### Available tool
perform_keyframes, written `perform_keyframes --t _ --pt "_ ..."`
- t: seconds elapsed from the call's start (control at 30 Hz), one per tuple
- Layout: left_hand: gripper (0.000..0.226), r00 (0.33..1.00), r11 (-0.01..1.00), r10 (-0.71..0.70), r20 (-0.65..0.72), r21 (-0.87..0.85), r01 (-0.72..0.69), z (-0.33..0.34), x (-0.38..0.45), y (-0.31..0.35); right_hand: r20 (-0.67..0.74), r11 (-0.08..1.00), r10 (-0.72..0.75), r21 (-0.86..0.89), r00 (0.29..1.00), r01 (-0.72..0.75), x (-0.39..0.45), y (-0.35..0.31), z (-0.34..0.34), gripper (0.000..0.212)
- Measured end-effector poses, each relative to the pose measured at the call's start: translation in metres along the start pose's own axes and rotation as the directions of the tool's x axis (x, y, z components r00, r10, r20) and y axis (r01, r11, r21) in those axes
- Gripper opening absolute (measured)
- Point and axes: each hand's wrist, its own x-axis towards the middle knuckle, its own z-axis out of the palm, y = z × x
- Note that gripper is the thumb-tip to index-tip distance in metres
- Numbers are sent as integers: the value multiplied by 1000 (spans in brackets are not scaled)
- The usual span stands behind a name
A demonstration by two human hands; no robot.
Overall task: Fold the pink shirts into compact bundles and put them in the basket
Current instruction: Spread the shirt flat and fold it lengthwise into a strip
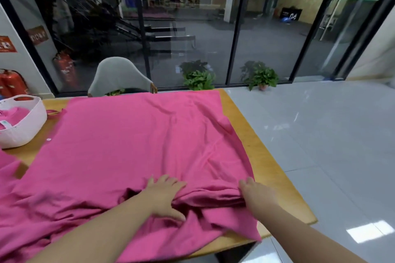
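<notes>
A large pink shirt lies spread across the wooden table, its near part bunched into folds. My left hand rests flat on the cloth near the front, fingers spread and straight. My right hand is at the shirt's right edge, its fingers tucked into a gathered fold; the grip itself is partly hidden. A white plastic basket stands at the table's left end with pink fabric inside. More pink cloth hangs at the far left edge.
A grey chair stands behind the table's far side. Glass walls with potted plants run behind it. Red fire extinguishers stand at the left wall. Grey tiled floor lies to the right of the table.
</notes>
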Motion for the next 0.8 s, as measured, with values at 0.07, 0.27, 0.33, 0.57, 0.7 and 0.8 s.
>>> perform_keyframes --t 0.07,0.27,0.33,0.57,0.7,0.8 --pt "108 988 999 28 155 -46 -22 5 4 -6 73 992 -73 105 995 65 0 -1 6 62" --pt "128 961 976 216 173 -8 -218 8 21 -13 20 882 -108 463 994 87 24 -34 9 135" --pt "122 951 964 266 159 -16 -267 7 27 -14 182 931 -92 364 979 20 28 -35 15 138" --pt "54 957 952 283 54 -140 -274 -7 60 -19 245 919 63 364 968 -152 25 6 38 160" --pt "74 984 989 141 113 -56 -136 0 70 -19 316 898 129 365 940 -246 21 28 28 151" --pt "83 973 980 177 148 -116 -161 4 72 -6 356 910 178 294 917 -291 18 42 22 126"
